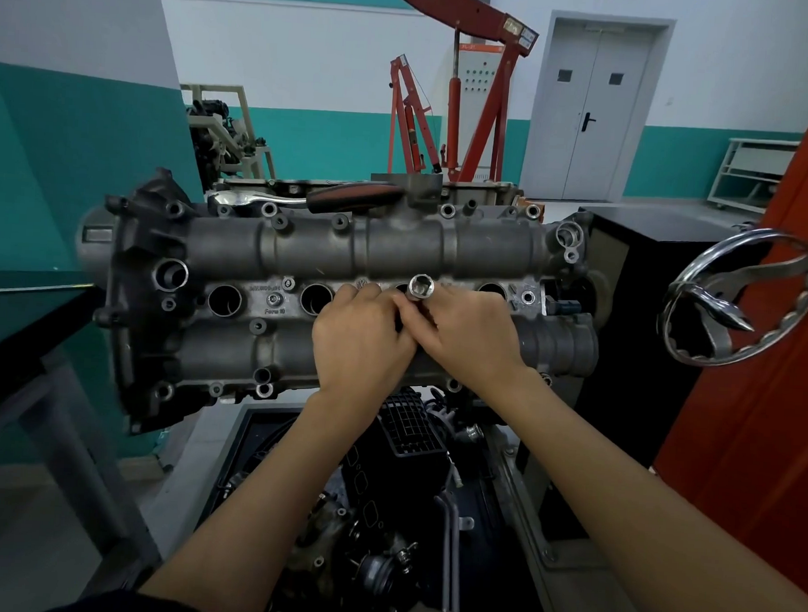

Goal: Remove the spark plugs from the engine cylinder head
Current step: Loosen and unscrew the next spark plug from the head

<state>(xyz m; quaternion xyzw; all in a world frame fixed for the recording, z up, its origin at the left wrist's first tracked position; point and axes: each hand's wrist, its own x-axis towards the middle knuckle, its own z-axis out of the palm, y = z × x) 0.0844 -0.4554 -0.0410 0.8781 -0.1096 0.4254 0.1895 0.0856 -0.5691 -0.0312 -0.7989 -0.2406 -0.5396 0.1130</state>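
The grey engine cylinder head point(302, 249) lies across the middle of the view on a stand, with a row of round spark plug wells point(225, 300) along its centre. A chrome spark plug socket point(421, 288) stands up out of the third well from the left. My left hand point(363, 341) and my right hand point(466, 337) meet around the socket's shaft, fingers curled on it just below its open top. The spark plugs themselves are hidden down in the wells.
A ratchet wrench with a red-black handle point(347, 195) lies along the far edge of the head. A chrome handwheel point(739, 300) sticks out at the right beside an orange cabinet point(773, 372). A red engine crane point(474, 99) stands behind. Engine parts point(380, 538) lie below.
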